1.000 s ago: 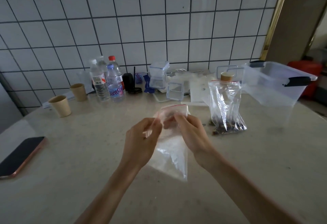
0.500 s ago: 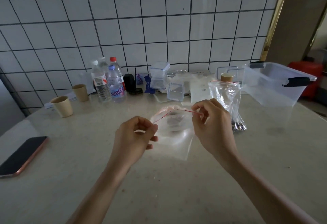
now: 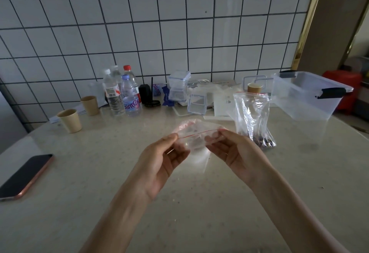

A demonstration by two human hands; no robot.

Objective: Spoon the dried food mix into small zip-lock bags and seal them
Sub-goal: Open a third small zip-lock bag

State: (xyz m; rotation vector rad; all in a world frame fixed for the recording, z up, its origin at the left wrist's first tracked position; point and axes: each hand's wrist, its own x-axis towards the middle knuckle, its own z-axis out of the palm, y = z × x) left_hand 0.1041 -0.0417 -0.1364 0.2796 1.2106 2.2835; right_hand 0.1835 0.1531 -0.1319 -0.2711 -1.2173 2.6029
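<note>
A small clear zip-lock bag (image 3: 196, 143) with a red seal line hangs above the table between both hands, its mouth spread open. My left hand (image 3: 161, 159) pinches the left end of the mouth. My right hand (image 3: 233, 151) pinches the right end. Behind my right hand stands a bigger clear zip-lock bag (image 3: 252, 117) with dark dried food mix (image 3: 264, 143) at its bottom. No spoon is visible.
A clear storage bin (image 3: 307, 97) with black clips sits at the back right. Water bottles (image 3: 121, 95), two paper cups (image 3: 69, 120), small clear boxes (image 3: 196, 104) and a wood-lidded jar (image 3: 255, 88) line the tiled wall. A phone (image 3: 24, 177) lies at the left.
The small bag went from hanging upright with both hands at its top to being pulled open at the mouth. My hands moved apart and turned palms inward.
</note>
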